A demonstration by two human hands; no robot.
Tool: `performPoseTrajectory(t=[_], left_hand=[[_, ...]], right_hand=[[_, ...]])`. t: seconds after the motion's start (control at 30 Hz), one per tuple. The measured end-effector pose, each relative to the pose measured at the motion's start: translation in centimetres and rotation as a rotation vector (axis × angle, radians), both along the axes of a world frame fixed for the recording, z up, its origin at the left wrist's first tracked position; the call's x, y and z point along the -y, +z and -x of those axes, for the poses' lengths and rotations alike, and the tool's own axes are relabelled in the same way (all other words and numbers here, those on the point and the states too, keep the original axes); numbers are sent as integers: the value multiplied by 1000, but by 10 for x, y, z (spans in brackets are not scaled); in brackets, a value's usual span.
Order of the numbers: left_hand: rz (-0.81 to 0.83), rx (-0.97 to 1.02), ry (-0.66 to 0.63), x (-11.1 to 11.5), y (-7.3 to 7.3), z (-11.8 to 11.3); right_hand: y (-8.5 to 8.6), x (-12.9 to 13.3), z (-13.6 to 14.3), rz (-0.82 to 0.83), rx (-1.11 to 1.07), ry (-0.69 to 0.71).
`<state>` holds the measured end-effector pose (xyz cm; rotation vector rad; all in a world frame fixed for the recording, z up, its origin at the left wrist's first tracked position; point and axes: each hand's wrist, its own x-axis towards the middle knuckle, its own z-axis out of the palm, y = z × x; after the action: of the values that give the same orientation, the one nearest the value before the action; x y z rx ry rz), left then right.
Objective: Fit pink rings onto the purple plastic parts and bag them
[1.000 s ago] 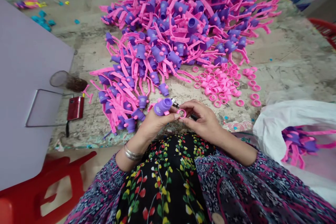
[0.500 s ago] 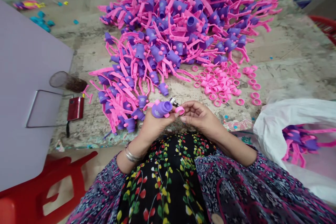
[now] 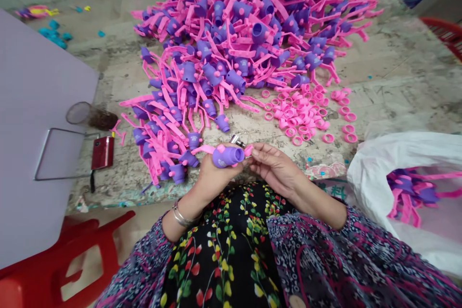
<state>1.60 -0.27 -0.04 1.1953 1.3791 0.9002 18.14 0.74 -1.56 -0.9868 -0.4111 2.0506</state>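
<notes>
My left hand (image 3: 213, 176) is closed around a purple piece (image 3: 225, 156) with pink arms, its open end facing right. A pink ring (image 3: 249, 150) is pinched between the thumb and fingers of my right hand (image 3: 276, 168), right beside that open end. Just behind the two hands a small metal fixture (image 3: 236, 140) shows at the table's front edge, partly hidden. Loose pink rings (image 3: 299, 113) lie in a heap beyond my right hand. A large pile of purple and pink pieces (image 3: 231, 33) spreads over the table's middle and back.
On the left are a tipped glass (image 3: 84, 114), a dark red box (image 3: 102, 152), a wire handle and a pale panel (image 3: 39, 134). A white sack (image 3: 371, 163) with similar pieces stands at the right. A red stool (image 3: 86, 250) is at the lower left.
The purple piece has turned, its open end now facing right towards the ring. The pink ring has tilted edge-on in my right fingers, close to that end. The view has shifted slightly.
</notes>
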Motion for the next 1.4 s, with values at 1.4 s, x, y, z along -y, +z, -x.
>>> performPoseTrajectory(t=[1.4], left_hand=[[168,354,-208,2,1,19]], right_hand=[[16,2,-21,-141,-182,94]])
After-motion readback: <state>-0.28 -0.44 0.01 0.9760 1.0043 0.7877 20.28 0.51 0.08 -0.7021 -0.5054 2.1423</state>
